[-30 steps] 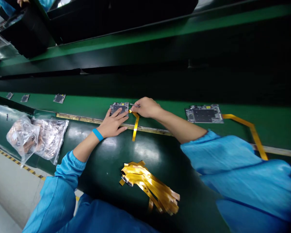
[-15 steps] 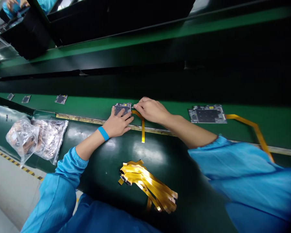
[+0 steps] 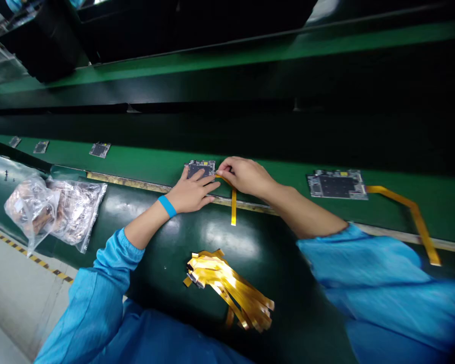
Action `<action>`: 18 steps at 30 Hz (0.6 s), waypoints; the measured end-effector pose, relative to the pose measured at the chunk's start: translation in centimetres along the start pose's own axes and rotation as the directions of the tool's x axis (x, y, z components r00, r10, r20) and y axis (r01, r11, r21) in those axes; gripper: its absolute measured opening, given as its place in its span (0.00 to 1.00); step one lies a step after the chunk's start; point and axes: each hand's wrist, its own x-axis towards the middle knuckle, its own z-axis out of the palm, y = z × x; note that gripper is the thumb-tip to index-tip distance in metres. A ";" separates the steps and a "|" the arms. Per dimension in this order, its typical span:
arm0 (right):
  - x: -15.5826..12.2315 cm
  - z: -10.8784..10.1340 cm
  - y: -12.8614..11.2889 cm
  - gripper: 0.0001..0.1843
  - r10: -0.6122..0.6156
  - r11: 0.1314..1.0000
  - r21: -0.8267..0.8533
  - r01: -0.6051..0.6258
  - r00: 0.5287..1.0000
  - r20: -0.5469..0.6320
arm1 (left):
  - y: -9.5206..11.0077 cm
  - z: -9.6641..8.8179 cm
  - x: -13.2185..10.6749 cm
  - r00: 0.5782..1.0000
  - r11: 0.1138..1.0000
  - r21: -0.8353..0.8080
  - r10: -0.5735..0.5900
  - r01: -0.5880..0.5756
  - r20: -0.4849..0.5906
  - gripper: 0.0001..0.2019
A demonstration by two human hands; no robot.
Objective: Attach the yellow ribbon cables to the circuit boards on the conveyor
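My left hand (image 3: pixel 192 192) lies with fingers spread over a small circuit board (image 3: pixel 207 166), its fingertips resting on the board. At the board's right edge, my right hand (image 3: pixel 244 174) pinches the end of an orange flat ribbon cable (image 3: pixel 233 205). The cable's free end hangs over the edge strip toward me. Whether its end sits in the board's connector is hidden by my fingers. A bundle of similar ribbon cables (image 3: pixel 235 288) lies on the green worktop (image 3: pixel 155 253) below my hands.
On the green belt (image 3: pixel 265 202), another circuit board (image 3: pixel 337 184) with a ribbon cable (image 3: pixel 417 212) attached lies to the right. Several boards, one of them a circuit board (image 3: pixel 99 149), lie to the left. Clear plastic bags (image 3: pixel 76 212) sit at the worktop's left.
The board and both hands have shifted slightly right along with the other boards on the belt. My right hand keeps its pinch at the board's right edge.
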 end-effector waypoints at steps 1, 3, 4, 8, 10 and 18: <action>-0.4 0.2 0.4 0.07 -0.003 0.998 0.055 0.006 0.999 -0.051 | -0.2 0.0 0.0 0.998 0.996 -0.083 -0.024 0.019 -0.064 0.24; -1.3 0.7 1.2 0.08 0.019 0.985 0.173 0.008 0.988 -0.155 | -0.6 -0.3 0.0 0.957 0.955 -0.297 -0.104 0.020 -0.270 0.21; -1.8 1.0 1.6 0.09 0.038 0.975 0.223 0.006 0.980 -0.195 | -0.6 -0.7 -0.2 0.909 0.910 -0.414 -0.157 -0.018 -0.386 0.18; -2.9 1.0 2.2 0.14 0.069 0.965 0.263 -0.005 0.970 -0.234 | 0.5 -4.1 -1.8 0.719 0.643 -0.685 -0.290 -0.343 -0.632 0.19; -2.9 0.5 2.1 0.14 0.089 0.967 0.251 -0.037 0.976 -0.199 | 1.6 -6.2 -3.0 0.682 0.552 -0.694 -0.278 -0.462 -0.676 0.21; -3.0 -2.0 1.2 0.09 0.307 0.912 0.302 -0.278 0.950 -0.052 | 6.1 -9.8 -9.5 0.692 0.517 -0.650 -0.145 -0.556 -0.707 0.33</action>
